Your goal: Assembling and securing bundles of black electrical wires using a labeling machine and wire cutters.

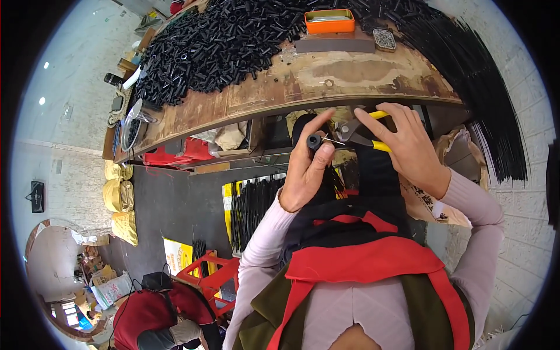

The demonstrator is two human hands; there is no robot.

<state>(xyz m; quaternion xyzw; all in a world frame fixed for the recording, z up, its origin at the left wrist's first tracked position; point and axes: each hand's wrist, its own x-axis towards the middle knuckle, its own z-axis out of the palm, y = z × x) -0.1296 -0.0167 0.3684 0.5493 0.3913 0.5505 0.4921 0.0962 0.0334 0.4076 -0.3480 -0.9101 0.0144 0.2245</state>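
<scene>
Just in front of the workbench edge, my left hand (302,175) is closed on a small black tubular part (314,141), its round end turned up between thumb and fingers. A thin metal pin or wire (334,140) sticks out beside it toward the right. My right hand (415,140) grips a pair of pliers (348,130) with yellow handles. Those handles are spread apart, and the grey jaws point left, close to the pin. Whether the jaws touch it, I cannot tell.
A large heap of black tubular parts (216,49) covers the wooden workbench (326,76). Behind are an orange tin (329,22) and a box of small metal pieces (384,39). Long black rods (478,81) hang off the right. A person (149,315) bends near a red stool (219,274).
</scene>
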